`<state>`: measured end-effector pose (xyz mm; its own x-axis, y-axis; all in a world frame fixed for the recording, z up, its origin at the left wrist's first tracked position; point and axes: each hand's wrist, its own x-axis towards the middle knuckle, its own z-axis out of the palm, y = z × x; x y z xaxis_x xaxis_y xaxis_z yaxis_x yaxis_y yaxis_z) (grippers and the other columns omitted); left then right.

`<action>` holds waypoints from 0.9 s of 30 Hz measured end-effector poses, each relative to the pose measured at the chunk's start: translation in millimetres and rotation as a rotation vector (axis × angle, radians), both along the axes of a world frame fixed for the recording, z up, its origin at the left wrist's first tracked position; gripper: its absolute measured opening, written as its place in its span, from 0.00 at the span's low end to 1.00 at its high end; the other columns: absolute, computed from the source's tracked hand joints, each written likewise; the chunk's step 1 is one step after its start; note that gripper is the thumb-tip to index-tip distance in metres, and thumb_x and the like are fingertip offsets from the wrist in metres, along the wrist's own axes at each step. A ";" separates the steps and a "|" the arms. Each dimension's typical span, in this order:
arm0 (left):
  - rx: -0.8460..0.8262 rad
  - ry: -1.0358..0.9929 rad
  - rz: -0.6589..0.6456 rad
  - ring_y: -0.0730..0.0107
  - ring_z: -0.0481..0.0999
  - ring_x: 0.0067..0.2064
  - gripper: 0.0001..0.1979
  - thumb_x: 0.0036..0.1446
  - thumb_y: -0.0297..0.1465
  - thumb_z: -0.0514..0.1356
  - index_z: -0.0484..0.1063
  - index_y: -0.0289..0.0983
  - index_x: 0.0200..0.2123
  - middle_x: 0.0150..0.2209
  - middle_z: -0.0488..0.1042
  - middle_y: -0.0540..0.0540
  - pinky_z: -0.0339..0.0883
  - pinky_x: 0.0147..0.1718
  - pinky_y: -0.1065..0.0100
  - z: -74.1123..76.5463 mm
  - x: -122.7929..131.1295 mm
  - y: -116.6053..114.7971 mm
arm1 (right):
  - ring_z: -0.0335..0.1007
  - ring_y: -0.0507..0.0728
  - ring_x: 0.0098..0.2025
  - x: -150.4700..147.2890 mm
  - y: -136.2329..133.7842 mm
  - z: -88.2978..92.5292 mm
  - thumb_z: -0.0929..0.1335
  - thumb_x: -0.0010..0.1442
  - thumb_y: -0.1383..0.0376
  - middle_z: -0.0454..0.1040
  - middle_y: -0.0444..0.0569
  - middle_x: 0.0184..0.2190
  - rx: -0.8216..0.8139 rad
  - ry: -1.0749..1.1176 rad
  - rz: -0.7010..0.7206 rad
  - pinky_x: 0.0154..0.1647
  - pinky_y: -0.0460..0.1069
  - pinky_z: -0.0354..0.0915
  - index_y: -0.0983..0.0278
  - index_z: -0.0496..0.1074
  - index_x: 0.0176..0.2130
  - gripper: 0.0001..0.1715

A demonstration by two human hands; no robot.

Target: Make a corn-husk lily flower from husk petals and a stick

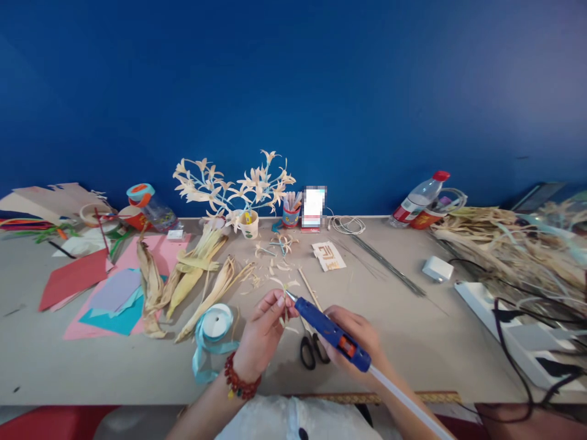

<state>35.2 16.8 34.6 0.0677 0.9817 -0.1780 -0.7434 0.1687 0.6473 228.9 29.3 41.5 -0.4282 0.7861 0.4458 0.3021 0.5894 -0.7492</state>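
My left hand (265, 327) pinches a small pale flower (285, 304) that looks made of corn husk. In my right hand (358, 336) is a blue hot glue gun (328, 327), a long white glue stick (408, 403) trailing from its rear end. Its metal nozzle touches or nearly touches the flower near my left fingertips; I cannot tell which. Black-handled scissors (308, 353) lie on the table just beneath the glue gun. A roll of light blue ribbon (217, 322) sits left of my left hand. Cut pale petals (279, 267) are scattered beyond my hands.
Dried corn husks (197, 269) and coloured paper (73, 278) cover the left side. A paper cup (249, 227) holds finished husk flowers (257, 183) at the back. Metal wires (389, 266), a bottle (419, 198) and a power strip (504, 336) with cables lie to the right.
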 end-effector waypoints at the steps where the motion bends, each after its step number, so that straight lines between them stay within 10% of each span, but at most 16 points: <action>1: 0.003 -0.002 0.001 0.75 0.71 0.32 0.04 0.56 0.30 0.65 0.75 0.35 0.31 0.30 0.73 0.50 0.64 0.38 0.72 -0.4 0.2 -0.2 | 0.66 0.55 0.26 0.3 0.4 -0.3 0.66 0.55 0.65 0.67 0.45 0.26 0.016 -0.031 0.017 0.28 0.48 0.63 0.59 0.64 0.33 0.04; 27: -0.003 -0.009 -0.007 0.75 0.71 0.33 0.04 0.58 0.29 0.64 0.75 0.35 0.32 0.30 0.74 0.49 0.64 0.36 0.73 -1.9 -1.4 0.1 | 0.62 0.54 0.24 3.2 0.0 -10.0 0.64 0.56 0.65 0.63 0.44 0.25 0.086 -0.138 0.051 0.26 0.47 0.59 0.60 0.60 0.32 0.04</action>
<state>33.8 16.9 32.7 0.0760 0.9807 -0.1801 -0.7482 0.1755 0.6398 232.1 29.4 31.4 -0.5285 0.7231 0.4447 0.3667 0.6669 -0.6486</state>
